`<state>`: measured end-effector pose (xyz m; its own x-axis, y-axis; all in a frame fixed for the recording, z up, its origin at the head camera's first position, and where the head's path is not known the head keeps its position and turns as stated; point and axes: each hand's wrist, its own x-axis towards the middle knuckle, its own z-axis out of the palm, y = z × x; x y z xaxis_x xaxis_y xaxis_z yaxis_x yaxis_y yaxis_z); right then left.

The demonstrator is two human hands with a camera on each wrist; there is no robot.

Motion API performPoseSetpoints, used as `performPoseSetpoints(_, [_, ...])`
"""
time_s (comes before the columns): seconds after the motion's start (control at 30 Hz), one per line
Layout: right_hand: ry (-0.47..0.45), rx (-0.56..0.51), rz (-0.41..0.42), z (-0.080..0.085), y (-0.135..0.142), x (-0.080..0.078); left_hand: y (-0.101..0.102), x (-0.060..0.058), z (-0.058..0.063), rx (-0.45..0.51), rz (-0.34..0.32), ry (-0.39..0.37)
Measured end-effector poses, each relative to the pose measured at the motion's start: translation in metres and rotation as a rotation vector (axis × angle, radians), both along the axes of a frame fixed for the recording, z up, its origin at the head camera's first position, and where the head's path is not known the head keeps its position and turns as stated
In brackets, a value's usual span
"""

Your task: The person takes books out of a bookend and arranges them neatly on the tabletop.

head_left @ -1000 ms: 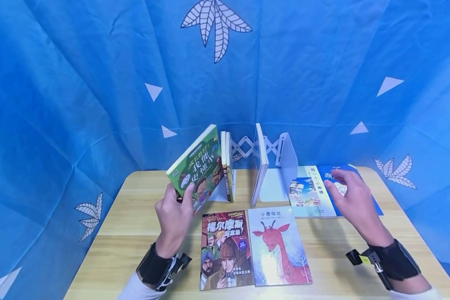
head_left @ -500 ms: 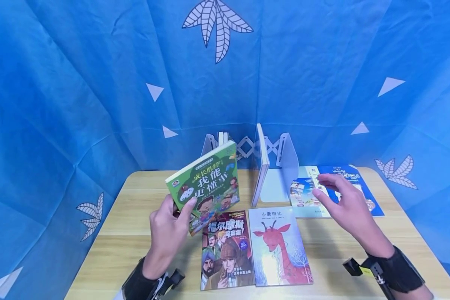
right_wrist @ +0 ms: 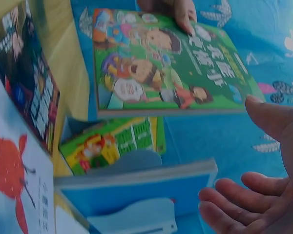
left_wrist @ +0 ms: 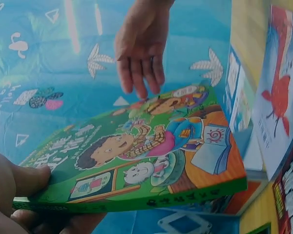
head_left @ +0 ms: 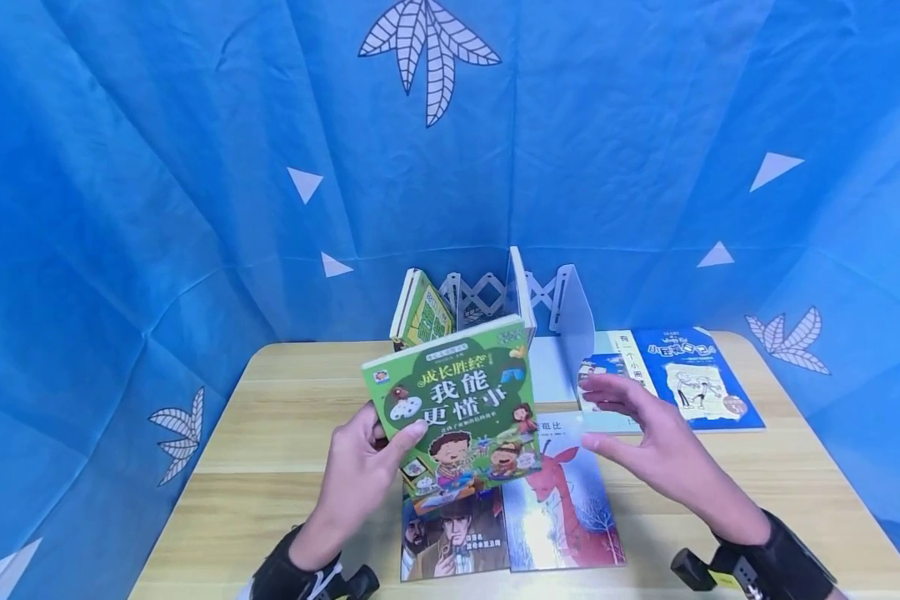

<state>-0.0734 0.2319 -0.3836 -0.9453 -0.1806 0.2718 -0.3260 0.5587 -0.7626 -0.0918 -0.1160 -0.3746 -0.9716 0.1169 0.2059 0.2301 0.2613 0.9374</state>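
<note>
My left hand [head_left: 363, 467] grips a green picture book [head_left: 450, 408] by its left edge, thumb on the front cover and fingers behind. The book is held up, cover facing me, over the table. My right hand [head_left: 648, 442] is off the book's right side, fingers spread and holding nothing. In the right wrist view, its thumb [right_wrist: 268, 117] is right at the book's corner. Partly covered by the green book in the head view are a detective book [head_left: 457, 542] and a red deer book [head_left: 570, 517], lying flat side by side.
Behind stands a white expandable bookend [head_left: 576, 308]. One book [head_left: 520, 283] is upright in it; green-and-yellow books [head_left: 423, 312] lean at its left end. A blue book [head_left: 697, 383] and a pale book [head_left: 637, 367] lie at the right of the wooden table [head_left: 270, 417].
The green book has moved right and nearer, away from the bookend, its cover turning to face me. Books at the bookend's left have tipped over to lean. My right hand has moved left.
</note>
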Motion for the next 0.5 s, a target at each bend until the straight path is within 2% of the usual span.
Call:
performPoseSetpoints(0.13, [-0.023,-0.025,0.06,0.002,-0.007,0.006,0.004,0.005,-0.002,-0.003,-0.082,-0.054])
performPoseSetpoints(0.3, [-0.1,-0.056,0.13,0.005,-0.017,0.013,0.011,0.01,-0.004,0.007,-0.177,-0.147])
performPoseSetpoints(0.4, [-0.166,-0.078,0.169,0.004,-0.022,0.02,0.016,0.014,-0.006,0.012,-0.244,-0.17])
performPoseSetpoints(0.5, [-0.194,-0.119,0.196,0.002,-0.027,0.026,0.02,0.017,-0.009,0.015,-0.308,-0.156])
